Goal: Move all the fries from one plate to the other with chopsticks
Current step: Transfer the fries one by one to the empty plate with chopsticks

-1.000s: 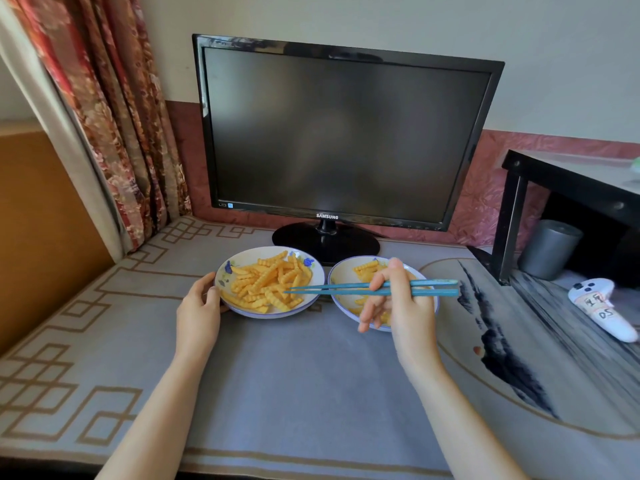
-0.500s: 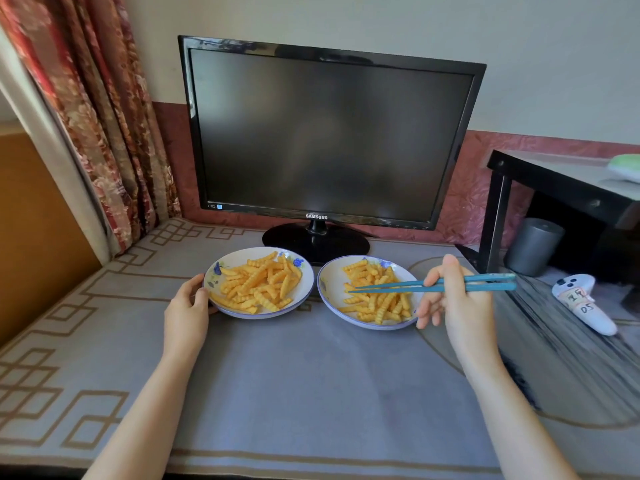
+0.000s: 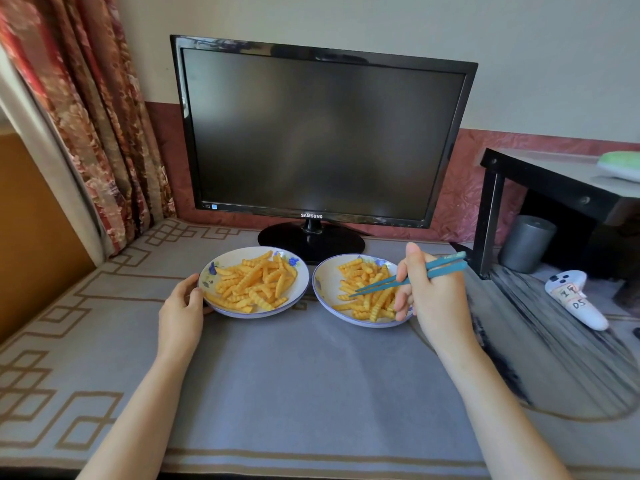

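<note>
Two white plates with blue flower rims stand side by side in front of the monitor. The left plate [image 3: 301, 271] holds a heap of crinkle-cut fries [image 3: 254, 285]. The right plate [image 3: 323, 284] holds another pile of fries [image 3: 367, 292]. My left hand [image 3: 181, 308] holds the left plate by its left rim. My right hand [image 3: 431, 292] grips a pair of blue chopsticks [image 3: 391, 282] over the right plate's right side. Their tips point left and down into the right plate's fries, slightly apart. No fry is visibly pinched between them.
A black monitor [image 3: 322, 133] on a round stand rises just behind the plates. A curtain [image 3: 90, 109] hangs at the left. At the right are a black side table [image 3: 554, 188], a grey cup [image 3: 526, 242] and a white controller [image 3: 575, 299]. Grey cloth [image 3: 311, 375] covers the table.
My right hand swung the chopsticks from over the left plate to the right plate, then tilted their tips down into its fries. The left hand kept hold of the left plate.
</note>
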A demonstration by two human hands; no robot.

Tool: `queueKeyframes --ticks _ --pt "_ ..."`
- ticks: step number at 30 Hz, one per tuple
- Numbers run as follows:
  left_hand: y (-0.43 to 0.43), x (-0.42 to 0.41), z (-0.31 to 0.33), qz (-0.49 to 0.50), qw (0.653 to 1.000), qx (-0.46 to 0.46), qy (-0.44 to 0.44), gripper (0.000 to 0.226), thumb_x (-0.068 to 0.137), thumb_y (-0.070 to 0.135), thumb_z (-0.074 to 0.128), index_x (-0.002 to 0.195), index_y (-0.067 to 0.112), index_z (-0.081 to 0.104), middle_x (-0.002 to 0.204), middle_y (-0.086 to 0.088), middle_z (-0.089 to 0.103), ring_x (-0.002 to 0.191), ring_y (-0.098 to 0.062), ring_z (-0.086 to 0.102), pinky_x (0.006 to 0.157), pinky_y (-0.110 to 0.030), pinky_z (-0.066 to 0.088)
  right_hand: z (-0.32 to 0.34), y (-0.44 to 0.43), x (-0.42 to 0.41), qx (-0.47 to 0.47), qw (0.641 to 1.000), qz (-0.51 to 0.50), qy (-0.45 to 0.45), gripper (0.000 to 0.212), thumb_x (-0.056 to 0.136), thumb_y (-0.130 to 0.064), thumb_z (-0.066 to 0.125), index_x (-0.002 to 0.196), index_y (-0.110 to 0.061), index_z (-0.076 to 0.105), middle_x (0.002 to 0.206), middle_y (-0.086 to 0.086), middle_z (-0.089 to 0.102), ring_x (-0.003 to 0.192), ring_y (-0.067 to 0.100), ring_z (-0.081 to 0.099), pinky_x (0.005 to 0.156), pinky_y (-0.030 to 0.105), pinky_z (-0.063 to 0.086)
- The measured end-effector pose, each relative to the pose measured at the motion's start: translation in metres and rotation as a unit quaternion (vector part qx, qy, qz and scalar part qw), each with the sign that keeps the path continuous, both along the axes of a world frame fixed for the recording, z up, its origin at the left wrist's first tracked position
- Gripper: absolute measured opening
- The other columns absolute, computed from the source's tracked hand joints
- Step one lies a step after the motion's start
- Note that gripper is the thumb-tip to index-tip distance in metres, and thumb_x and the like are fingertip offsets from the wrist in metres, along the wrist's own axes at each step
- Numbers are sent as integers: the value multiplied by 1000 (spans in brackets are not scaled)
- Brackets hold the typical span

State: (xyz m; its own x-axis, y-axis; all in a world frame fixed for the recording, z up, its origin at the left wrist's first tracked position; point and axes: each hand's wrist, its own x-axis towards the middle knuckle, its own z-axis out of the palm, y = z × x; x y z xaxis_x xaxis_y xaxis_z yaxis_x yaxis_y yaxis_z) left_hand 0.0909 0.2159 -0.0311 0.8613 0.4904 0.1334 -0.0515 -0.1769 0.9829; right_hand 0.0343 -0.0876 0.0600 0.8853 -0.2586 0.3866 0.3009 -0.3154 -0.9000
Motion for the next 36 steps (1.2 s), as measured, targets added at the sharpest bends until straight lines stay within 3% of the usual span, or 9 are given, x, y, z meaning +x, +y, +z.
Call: queueKeyframes --ticks 8,18,29,36 --pt "-1 -1 0 2 1000 1 2 37 99 8 38 134 7 53 123 -9 61 93 -24 65 83 -30 48 -1 1 2 98 993 -39 -49 46 103 -31 39 65 -9 52 39 14 51 32 27 50 35 19 33" --pt "0 -1 0 4 1000 -1 5 38 99 9 38 135 7 52 124 -10 61 93 -24 65 83 -30 48 -14 42 22 210 977 -24 -26 45 104 -31 35 67 -8 49 40 14 53 35 24 52 38 22 32" --pt "-1 -3 2 9 1000 11 6 38 100 9 38 135 8 52 121 -8 61 84 -13 62 83 -29 47 -22 53 27 133 991 20 -17 40 103 -30 40 71 -10 54 47 14 58 40 27 57 40 21 36" --pt "0 -1 0 6 1000 9 7 38 99 9 38 134 8 52 122 -11 62 91 -23 65 79 -25 46 -13 1 12 116 992 -15 -39 41 103 -29 39 69 -10 52 42 11 54 33 25 50 36 20 33"
